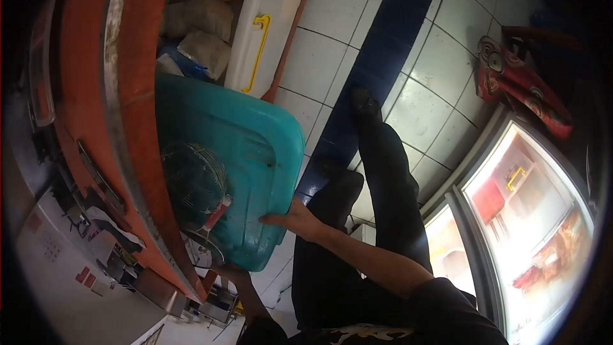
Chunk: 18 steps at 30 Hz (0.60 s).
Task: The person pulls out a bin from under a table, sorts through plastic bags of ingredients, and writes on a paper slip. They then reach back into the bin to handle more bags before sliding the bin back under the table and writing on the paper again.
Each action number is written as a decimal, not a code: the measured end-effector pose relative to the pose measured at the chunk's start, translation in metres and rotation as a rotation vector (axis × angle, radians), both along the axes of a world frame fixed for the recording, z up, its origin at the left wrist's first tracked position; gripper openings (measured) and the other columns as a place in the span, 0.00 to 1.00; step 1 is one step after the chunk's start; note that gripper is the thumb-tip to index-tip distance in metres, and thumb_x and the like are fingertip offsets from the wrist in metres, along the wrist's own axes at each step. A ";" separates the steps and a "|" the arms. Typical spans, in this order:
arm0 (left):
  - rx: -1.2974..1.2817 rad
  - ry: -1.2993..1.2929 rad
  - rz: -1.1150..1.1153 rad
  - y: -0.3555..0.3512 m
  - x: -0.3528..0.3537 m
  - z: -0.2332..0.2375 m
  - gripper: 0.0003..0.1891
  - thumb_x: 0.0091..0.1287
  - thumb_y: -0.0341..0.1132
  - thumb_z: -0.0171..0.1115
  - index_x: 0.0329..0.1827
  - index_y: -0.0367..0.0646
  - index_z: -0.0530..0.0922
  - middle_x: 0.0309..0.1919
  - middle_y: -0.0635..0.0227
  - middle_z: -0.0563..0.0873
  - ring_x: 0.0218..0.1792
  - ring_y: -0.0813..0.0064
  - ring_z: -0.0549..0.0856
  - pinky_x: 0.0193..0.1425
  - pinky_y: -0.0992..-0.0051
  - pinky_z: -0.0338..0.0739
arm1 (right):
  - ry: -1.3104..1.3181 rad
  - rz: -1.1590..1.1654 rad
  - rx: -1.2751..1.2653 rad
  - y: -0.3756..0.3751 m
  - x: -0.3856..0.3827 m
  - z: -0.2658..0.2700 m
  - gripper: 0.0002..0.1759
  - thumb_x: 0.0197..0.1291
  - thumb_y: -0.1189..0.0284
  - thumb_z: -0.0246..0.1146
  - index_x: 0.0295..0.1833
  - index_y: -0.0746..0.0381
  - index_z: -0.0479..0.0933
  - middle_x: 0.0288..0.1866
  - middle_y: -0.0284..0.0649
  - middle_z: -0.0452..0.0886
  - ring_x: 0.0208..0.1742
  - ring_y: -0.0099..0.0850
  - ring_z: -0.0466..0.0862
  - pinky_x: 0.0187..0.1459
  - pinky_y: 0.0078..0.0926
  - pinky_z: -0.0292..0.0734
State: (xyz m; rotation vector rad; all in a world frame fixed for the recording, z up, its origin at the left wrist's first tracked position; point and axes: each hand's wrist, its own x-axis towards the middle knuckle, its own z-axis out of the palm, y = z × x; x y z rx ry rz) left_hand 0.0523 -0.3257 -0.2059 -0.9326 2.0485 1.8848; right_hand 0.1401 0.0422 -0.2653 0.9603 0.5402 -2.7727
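A large teal plastic lid (255, 172) lies under the overhang of an orange counter. My right hand (299, 220) is closed on the lid's near edge, thumb on top and the other fingers out of sight beneath. A wire strainer (198, 172) with a red handle (217, 213) rests on the lid. My left hand (231, 273) is at the lid's lower corner, beside a round metal rim (207, 249); its fingers are mostly hidden, so its grip cannot be made out.
The orange counter (137, 89) runs along the left. Beyond the lid stands a white box (265, 25) with a yellow handle, next to several bags (204, 51). A lit glass-door fridge (523, 198) is at right, with red patterned cloth (520, 86) above it. Tiles (338, 13) cover the floor.
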 end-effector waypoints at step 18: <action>-0.166 -0.131 0.017 -0.019 -0.004 0.007 0.43 0.72 0.67 0.48 0.82 0.45 0.67 0.81 0.56 0.68 0.81 0.52 0.67 0.84 0.52 0.61 | 0.176 0.175 -0.033 0.013 0.004 -0.016 0.38 0.63 0.63 0.79 0.73 0.67 0.73 0.62 0.52 0.85 0.63 0.41 0.85 0.65 0.39 0.82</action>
